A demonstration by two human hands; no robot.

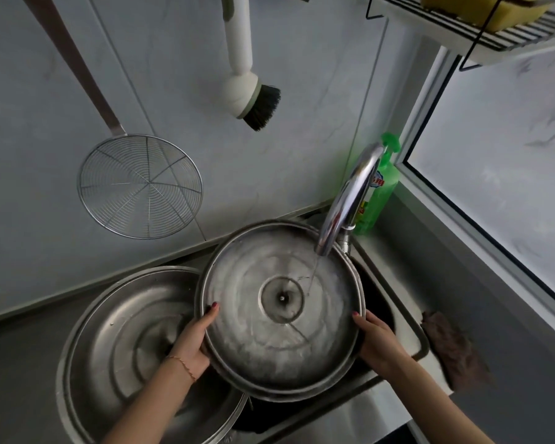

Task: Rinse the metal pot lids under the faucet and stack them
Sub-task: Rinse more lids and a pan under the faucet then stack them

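Observation:
A large round metal pot lid point(279, 306) is held underside up over the sink, below the chrome faucet point(346, 200). A thin stream of water falls from the spout onto the lid right of its centre. My left hand point(194, 341) grips the lid's left rim, thumb on the inner surface. My right hand point(380, 341) grips the right rim. A second, larger metal lid point(122, 341) lies underside up on the counter to the left, partly under the held lid.
The sink rim point(410, 318) runs along the right, with a brown cloth point(452, 347) beside it. A green dish soap bottle point(378, 193) stands behind the faucet. A wire skimmer point(140, 185) and a dish brush point(250, 91) hang on the tiled wall. A wire shelf point(474, 24) sits at top right.

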